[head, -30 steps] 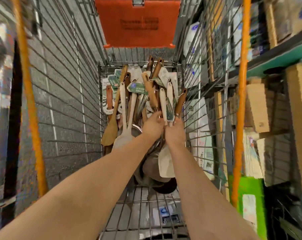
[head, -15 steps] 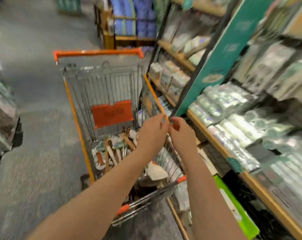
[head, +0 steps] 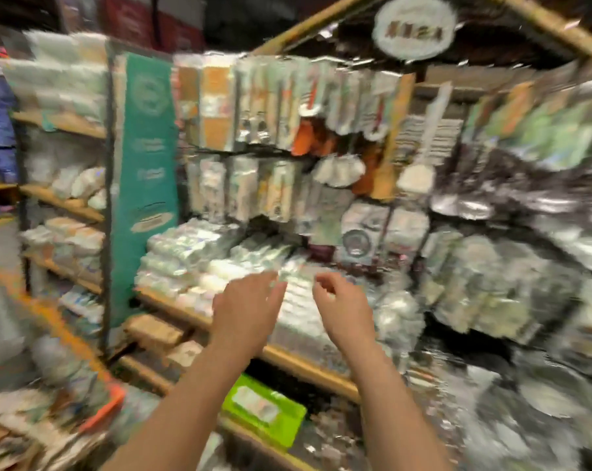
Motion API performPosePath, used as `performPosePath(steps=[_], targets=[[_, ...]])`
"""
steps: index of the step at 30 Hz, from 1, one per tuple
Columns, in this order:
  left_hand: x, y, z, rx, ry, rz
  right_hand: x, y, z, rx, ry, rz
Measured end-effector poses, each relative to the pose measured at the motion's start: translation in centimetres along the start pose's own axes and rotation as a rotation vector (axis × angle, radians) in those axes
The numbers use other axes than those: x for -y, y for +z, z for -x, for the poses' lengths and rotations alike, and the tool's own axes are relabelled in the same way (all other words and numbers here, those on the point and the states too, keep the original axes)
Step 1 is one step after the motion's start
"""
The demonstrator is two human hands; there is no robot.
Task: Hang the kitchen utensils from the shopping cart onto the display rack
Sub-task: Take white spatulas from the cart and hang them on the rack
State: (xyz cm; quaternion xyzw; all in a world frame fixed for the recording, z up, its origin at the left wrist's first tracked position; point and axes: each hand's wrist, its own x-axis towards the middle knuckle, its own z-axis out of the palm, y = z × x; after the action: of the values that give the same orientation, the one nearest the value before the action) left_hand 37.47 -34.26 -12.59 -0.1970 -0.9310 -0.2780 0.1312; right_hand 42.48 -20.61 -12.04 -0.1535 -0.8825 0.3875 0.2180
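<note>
Through heavy blur, the left hand (head: pixel 245 311) spreads straight fingers while the right hand (head: pixel 343 309) curls, its grip impossible to tell, both now parted before the wood-framed display rack (head: pixel 394 137) instead of joined over the orange-rimmed wire shopping cart (head: pixel 60 329), whose utensils (head: pixel 19 413) lie down-left of them.

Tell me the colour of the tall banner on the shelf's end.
The banner is teal green with pale print, seen in the head view.

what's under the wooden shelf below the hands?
A bright green box sits under the wooden shelf, with tan cartons further left. The space behind the box is dark and blurred, and the left forearm covers part of it.
</note>
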Motion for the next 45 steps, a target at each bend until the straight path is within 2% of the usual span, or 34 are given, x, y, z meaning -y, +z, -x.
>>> performPosePath(steps=[3, 7, 15, 25, 34, 41, 45], targets=[[-7.7, 4.7, -2.0, 0.094, 0.062, 0.064, -6.7, -8.5, -1.6, -0.073, 0.096, 0.129], [-15.5, 8.0, -5.0, 0.111, 0.166, 0.052, -12.3, -17.0, -3.2, -0.169, 0.215, 0.165], [-24.1, 11.5, -12.4, 0.069, 0.321, 0.137, -15.0, -22.4, -8.2, -0.304, 0.279, 0.243], [-26.1, 13.7, -21.0, 0.101, 0.498, 0.159, -14.2, -23.0, -15.4, -0.422, 0.307, 0.280], [-26.8, 15.1, -26.2, 0.079, 0.453, 0.153, -15.7, -23.9, -21.5, -0.398, 0.314, 0.257], [-27.0, 15.4, -28.8, 0.047, 0.400, 0.127, -16.7, -24.0, -24.7, -0.359, 0.255, 0.246], [-27.0, 15.4, -28.5, 0.083, 0.399, 0.163, -17.0, -24.0, -25.1, -0.346, 0.209, 0.197]])
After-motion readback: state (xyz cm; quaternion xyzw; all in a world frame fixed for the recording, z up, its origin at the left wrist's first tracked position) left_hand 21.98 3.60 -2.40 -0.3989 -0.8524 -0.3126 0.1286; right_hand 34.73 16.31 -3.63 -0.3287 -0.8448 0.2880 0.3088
